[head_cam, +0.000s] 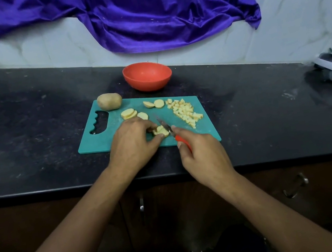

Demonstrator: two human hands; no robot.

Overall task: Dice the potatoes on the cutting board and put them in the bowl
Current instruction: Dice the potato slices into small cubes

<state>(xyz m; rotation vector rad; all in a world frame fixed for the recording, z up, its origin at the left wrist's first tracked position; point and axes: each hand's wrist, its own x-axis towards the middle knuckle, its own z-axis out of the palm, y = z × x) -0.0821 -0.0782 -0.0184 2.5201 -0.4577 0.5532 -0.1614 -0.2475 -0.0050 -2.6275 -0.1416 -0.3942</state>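
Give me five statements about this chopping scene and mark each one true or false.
1. The right hand grips a knife with a red handle. True.
2. The bowl stands on the cutting board. False: it stands on the counter, beyond the board's far edge.
3. The left hand holds potato slices right beside the blade. True.
4. The whole potato lies at the board's right edge. False: it sits at the far left corner, near the handle cut-out.
5. A heap of diced pieces lies on the right part of the board. True.
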